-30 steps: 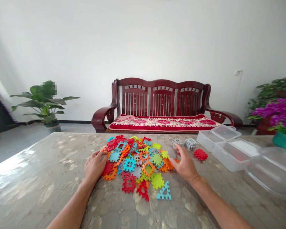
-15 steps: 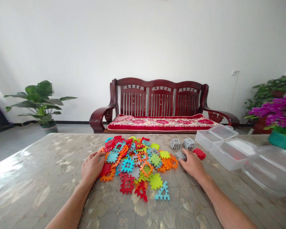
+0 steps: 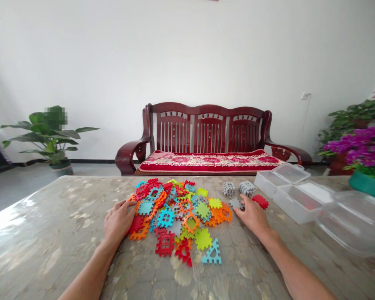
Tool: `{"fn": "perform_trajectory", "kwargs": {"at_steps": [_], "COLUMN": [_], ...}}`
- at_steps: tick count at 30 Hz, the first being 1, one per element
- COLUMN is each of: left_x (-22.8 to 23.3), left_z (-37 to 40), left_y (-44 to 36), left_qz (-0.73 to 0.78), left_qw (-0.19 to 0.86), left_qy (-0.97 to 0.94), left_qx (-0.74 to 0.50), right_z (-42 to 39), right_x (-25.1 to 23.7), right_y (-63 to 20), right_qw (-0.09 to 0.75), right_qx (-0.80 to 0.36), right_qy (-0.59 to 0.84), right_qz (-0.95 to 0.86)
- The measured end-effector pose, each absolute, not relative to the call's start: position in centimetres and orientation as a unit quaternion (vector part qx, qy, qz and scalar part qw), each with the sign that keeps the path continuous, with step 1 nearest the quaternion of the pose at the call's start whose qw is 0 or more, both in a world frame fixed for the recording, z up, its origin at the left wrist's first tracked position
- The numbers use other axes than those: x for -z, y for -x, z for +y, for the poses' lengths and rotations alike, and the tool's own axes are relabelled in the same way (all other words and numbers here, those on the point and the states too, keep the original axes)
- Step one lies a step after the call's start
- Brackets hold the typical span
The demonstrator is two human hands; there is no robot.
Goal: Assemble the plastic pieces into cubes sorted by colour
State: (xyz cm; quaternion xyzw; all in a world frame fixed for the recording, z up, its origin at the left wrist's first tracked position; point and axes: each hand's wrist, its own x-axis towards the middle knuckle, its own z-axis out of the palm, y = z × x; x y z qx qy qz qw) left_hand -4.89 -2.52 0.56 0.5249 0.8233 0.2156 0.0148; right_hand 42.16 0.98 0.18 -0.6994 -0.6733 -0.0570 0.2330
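Note:
My left hand (image 3: 120, 220) rests on the table at the left side of a pile of toothed plastic tiles, its fingers stretched toward the pile's edge. A red tile (image 3: 136, 224) and a light-blue tile (image 3: 145, 207) lie close to it. The pile mixes red, orange, blue, green and grey pieces, some with window-like cutouts. My right hand (image 3: 253, 214) lies right of the pile, thumb and forefinger apart around a loose grey tile (image 3: 235, 203); whether they touch it I cannot tell. Two grey tile stacks (image 3: 229, 188) stand just beyond, and red tiles (image 3: 260, 202) lie beside it.
Clear plastic boxes (image 3: 295, 206) with raised lids stand at the right of the patterned table (image 3: 65, 233), beside a larger clear container (image 3: 353, 225). Purple flowers in a teal pot (image 3: 367, 187) are at the far right. Behind is a wooden bench (image 3: 209, 133).
The view has shifted very slightly. Both hands and the tiles stay in the same places.

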Motion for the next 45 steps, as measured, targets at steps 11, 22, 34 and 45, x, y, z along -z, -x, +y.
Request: {"fn": "perform_trajectory", "kwargs": {"at_steps": [11,22,34,45], "left_x": [-0.5,-0.7,-0.9,-0.7], "left_z": [-2.5,-2.7,-2.7,-2.6], "left_y": [4.9,4.8,4.7,4.7], "left_qz": [0.824,0.826,0.827,0.827], "left_qw": [0.012,0.016,0.022,0.018], "left_qy": [-0.522,-0.523,-0.525,-0.525], "left_qx": [-0.220,-0.209,-0.201,-0.201], "right_z": [3.6,6.8,5.1,1.8], "right_x": [-3.8,-6.0,-3.7,-0.9], "right_y": [-40.8,-39.1,-39.5,-37.5], "right_qw": [0.284,0.211,0.329,0.334], "right_qx": [0.080,0.093,0.046,-0.113], "right_qy": [0.700,0.742,0.683,0.536], "right_qz": [-0.650,-0.629,-0.651,-0.767]}}
